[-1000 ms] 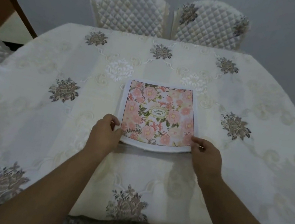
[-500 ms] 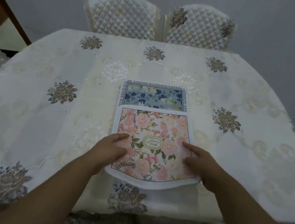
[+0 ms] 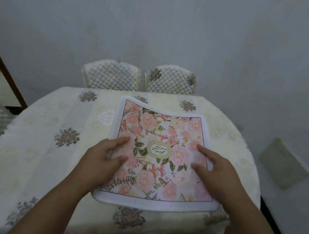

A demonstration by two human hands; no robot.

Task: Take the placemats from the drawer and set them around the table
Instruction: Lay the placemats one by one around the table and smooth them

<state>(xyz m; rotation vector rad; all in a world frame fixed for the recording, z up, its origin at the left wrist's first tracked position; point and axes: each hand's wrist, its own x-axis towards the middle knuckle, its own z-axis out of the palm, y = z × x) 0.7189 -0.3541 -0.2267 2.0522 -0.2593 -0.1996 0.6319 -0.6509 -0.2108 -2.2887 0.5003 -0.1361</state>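
Now both hands grip 1 pink floral placemat (image 3: 160,155) by its side edges, over the near edge of the table (image 3: 46,139). Left hand (image 3: 101,157) closes on the mat's left border, thumb and forefinger spread on the printed top, the other fingers hidden beneath. Right hand (image 3: 219,175) closes on the right border the same way, 2 fingers lying across the flowers. Between the 2 grips the mat runs lengthwise toward the far edge, its far end curling upward and its near white border sagging past the hands toward the person. Whether it touches the tablecloth cannot be told. 2 quilted chairs (image 3: 139,80) stand at the far edge.
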